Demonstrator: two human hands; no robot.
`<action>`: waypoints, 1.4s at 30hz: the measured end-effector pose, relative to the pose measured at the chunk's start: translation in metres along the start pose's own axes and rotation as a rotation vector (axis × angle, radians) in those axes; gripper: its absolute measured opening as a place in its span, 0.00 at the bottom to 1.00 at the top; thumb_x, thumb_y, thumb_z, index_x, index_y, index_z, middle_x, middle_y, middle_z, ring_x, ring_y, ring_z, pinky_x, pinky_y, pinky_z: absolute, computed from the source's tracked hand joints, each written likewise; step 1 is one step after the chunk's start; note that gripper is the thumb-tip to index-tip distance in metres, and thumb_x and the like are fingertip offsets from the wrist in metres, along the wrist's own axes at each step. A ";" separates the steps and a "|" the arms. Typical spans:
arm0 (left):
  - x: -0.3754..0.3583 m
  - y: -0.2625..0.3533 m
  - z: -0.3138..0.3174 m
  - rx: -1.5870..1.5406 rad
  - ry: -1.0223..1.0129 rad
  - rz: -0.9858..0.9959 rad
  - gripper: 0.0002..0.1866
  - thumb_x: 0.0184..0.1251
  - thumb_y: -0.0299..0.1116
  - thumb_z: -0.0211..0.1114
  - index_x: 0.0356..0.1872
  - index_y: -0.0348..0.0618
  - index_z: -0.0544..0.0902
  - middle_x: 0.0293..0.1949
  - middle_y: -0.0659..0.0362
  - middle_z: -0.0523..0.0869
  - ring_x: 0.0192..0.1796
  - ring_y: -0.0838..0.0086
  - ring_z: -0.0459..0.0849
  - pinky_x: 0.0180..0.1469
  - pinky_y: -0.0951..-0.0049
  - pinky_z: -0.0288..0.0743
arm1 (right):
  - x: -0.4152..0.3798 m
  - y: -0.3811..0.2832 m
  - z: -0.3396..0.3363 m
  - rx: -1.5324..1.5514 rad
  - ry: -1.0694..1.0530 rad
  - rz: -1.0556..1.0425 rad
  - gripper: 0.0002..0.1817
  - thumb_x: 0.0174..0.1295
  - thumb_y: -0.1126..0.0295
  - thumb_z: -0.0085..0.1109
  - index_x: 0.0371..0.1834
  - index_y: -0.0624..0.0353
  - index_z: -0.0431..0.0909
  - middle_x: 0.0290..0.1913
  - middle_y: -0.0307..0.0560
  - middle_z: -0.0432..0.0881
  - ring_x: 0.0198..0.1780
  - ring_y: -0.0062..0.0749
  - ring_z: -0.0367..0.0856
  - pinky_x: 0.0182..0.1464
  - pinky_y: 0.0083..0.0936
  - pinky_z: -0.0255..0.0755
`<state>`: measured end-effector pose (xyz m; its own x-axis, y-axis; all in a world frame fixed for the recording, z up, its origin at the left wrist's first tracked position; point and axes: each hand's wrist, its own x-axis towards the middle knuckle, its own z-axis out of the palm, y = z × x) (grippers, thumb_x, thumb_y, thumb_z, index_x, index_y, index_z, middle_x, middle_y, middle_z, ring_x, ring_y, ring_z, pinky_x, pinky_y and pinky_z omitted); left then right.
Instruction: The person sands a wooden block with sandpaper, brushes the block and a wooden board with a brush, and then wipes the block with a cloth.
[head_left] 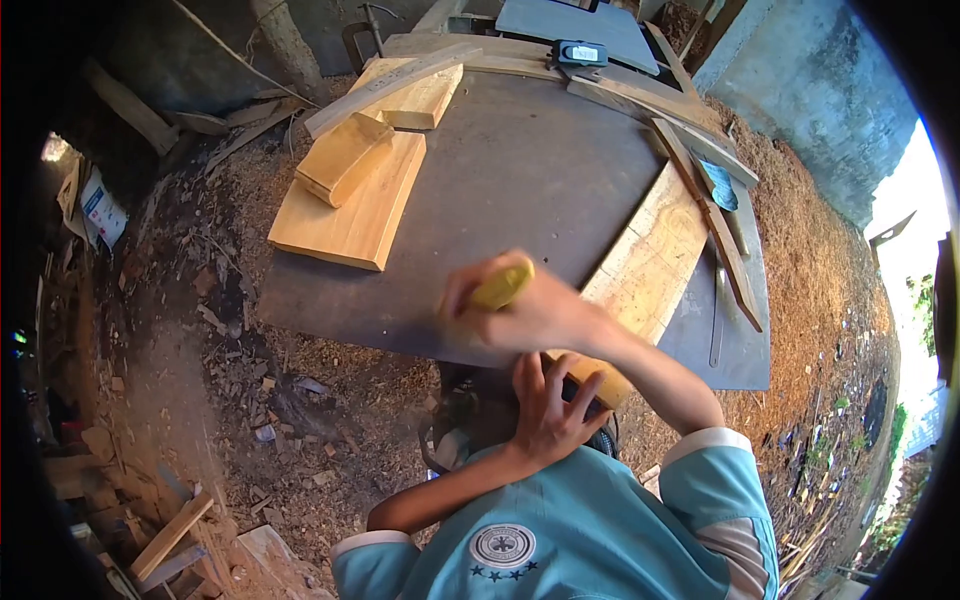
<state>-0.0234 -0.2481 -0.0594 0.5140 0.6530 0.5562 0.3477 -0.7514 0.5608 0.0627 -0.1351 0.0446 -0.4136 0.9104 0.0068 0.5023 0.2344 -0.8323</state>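
Note:
Blurred by motion, my right hand is wrapped round a yellow object above the table's front edge; the object's far part cannot be made out. Below it, my left hand rests with fingers spread on the near end of a wooden piece, close to my body. Something dark shows between its fingers. My right forearm crosses over a long pale plank, which lies slanting on the grey table.
Thick wooden blocks lie at the table's left. Along the right are a narrow brown strip, a blue item and a thin metal ruler. A dark device sits at the back. Wood shavings cover the ground.

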 end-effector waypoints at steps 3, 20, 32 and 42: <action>-0.001 -0.001 0.001 -0.014 0.044 0.036 0.28 0.45 0.45 0.73 0.49 0.50 0.77 0.52 0.49 0.65 0.57 0.39 0.63 0.50 0.41 0.60 | -0.006 0.020 -0.008 -0.806 0.270 0.314 0.13 0.42 0.71 0.64 0.33 0.61 0.77 0.35 0.53 0.78 0.37 0.45 0.81 0.35 0.33 0.77; 0.013 0.005 0.015 -0.018 -0.324 -0.006 0.40 0.44 0.57 0.69 0.59 0.47 0.71 0.65 0.38 0.58 0.67 0.36 0.51 0.61 0.35 0.45 | 0.026 -0.025 0.033 -0.531 -0.066 -0.152 0.11 0.45 0.70 0.64 0.32 0.62 0.78 0.31 0.51 0.79 0.35 0.42 0.81 0.34 0.33 0.77; 0.031 -0.003 -0.011 -0.113 -0.263 -0.071 0.34 0.46 0.48 0.70 0.55 0.45 0.73 0.61 0.46 0.66 0.65 0.47 0.61 0.61 0.41 0.51 | 0.096 -0.022 0.112 -0.501 -0.160 -0.248 0.10 0.44 0.73 0.62 0.32 0.56 0.81 0.32 0.49 0.83 0.38 0.42 0.83 0.40 0.37 0.77; 0.064 -0.061 -0.055 -0.008 -0.311 0.177 0.26 0.55 0.48 0.61 0.52 0.45 0.77 0.59 0.48 0.68 0.64 0.59 0.64 0.62 0.52 0.52 | 0.158 -0.040 0.119 -0.142 -0.008 -0.323 0.10 0.45 0.69 0.61 0.32 0.58 0.83 0.34 0.54 0.82 0.41 0.48 0.82 0.43 0.37 0.76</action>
<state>-0.0549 -0.1553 -0.0241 0.7805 0.4518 0.4321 0.2268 -0.8487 0.4777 -0.1131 -0.0413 0.0127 -0.5740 0.7788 0.2528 0.4447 0.5557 -0.7024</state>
